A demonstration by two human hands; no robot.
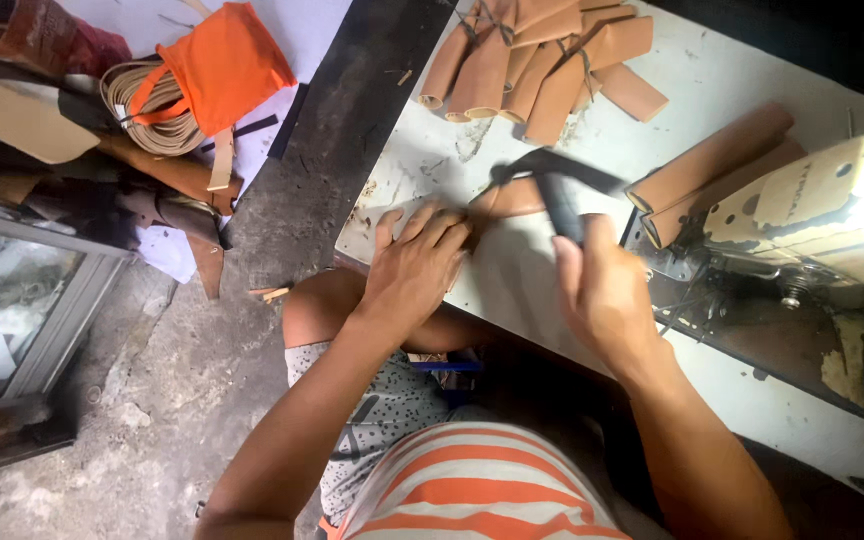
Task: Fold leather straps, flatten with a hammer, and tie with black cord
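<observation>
My left hand [414, 262] lies flat on the white worktable [732, 80], fingers pressing the near end of a small tan leather piece [514, 198]. My right hand [602, 285] grips a black-handled tool [558, 195], blurred, whose dark arms cross above that piece. Whether the tool touches the leather I cannot tell. Behind the tool, two rolled tan leather pieces [717, 160] rest against a cream sewing machine [822, 200].
Bundles of tan leather rolls [542, 60] sit at the table's far edge. On the left, the floor holds an orange cloth bag [224, 65], a coil of beige cord [147, 110], brown scraps and a glass-fronted cabinet [22, 300]. My bare knee [317, 310] is below the table.
</observation>
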